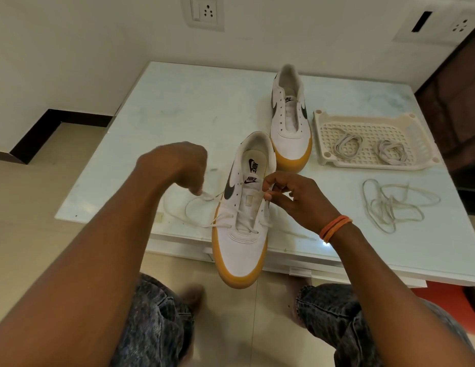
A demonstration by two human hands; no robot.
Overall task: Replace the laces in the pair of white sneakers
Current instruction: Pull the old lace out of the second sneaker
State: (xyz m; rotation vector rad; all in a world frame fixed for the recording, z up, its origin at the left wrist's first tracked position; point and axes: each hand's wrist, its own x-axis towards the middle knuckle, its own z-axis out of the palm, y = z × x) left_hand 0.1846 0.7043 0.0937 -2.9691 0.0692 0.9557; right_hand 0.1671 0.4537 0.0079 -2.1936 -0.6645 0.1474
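- A person seated at a low white table (204, 102) looks down at their two bare hands working on a sneaker.
- The near sneaker (241, 239), white with a tan sole, sits at the table's front edge, its toe hanging past the edge toward the person's knees.
- A white lace (223, 217) is threaded through the lowest eyelets only, and its free length loops loosely on the table to the left of the shoe.
- The left hand (175, 165) hovers just left of the shoe, fingers curled down and pinching the lace end.
- The right hand (289, 197) is at the shoe's right eyelet row, thumb and fingers pinching the other lace end. Orange bands (334, 227) circle that wrist.
- The second sneaker (289, 115) stands farther back, unlaced, its toe just beside the near shoe's heel.
- A cream plastic tray (321, 139) sits to the right of the second sneaker, holding two coiled laces (369, 149).
- A loose tangled lace (390, 205) lies on the table in front of the tray, near the right edge.
- The table's back left area is bare, bordered by a white wall with a socket plate (203, 11).
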